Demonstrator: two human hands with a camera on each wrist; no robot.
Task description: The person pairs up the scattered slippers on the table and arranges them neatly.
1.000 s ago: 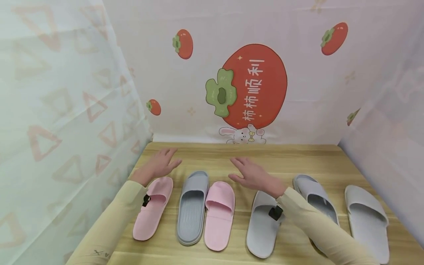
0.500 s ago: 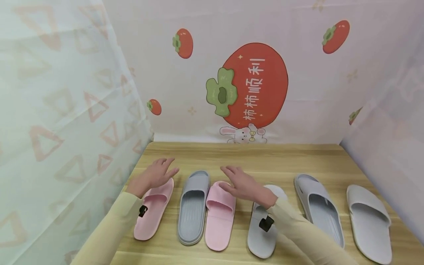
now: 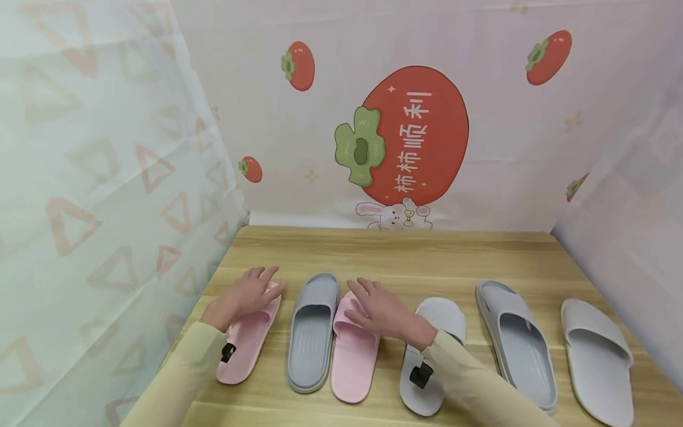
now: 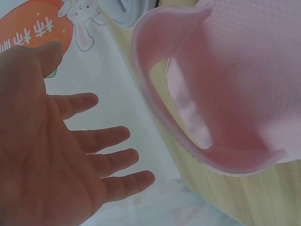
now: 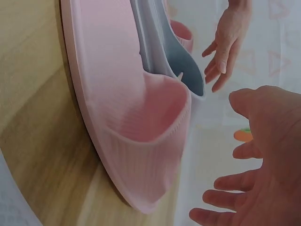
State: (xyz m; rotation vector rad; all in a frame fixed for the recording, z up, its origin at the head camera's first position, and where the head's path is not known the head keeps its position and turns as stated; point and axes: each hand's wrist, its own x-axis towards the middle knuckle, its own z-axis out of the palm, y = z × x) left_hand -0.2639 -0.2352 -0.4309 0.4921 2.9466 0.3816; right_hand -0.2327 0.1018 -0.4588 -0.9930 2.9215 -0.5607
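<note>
My left hand [image 3: 245, 299] hovers over the strap end of the leftmost pink slipper [image 3: 246, 344], fingers spread and holding nothing. In the left wrist view a gap shows between the fingers and that slipper's strap [image 4: 225, 94]. Over the strap of the second pink slipper [image 3: 352, 362] is my right hand [image 3: 381, 308], its fingers spread too. The right wrist view shows this hand [image 5: 268, 165] apart from the pink strap [image 5: 146, 165]. Between the pink slippers lies a blue-grey slipper [image 3: 309, 338], close beside the second pink one.
A light grey slipper [image 3: 421, 391] lies partly under my right forearm. Farther right are a grey slipper [image 3: 525, 350] and another light grey slipper [image 3: 600, 367]. All lie on a wood-grain table [image 3: 395, 249], with printed cloth walls [image 3: 288, 130] behind and at both sides.
Both hands have come down and nearer the slippers. The right hand has also moved left, from beside the second pink slipper to above its strap. The slippers stay in place.
</note>
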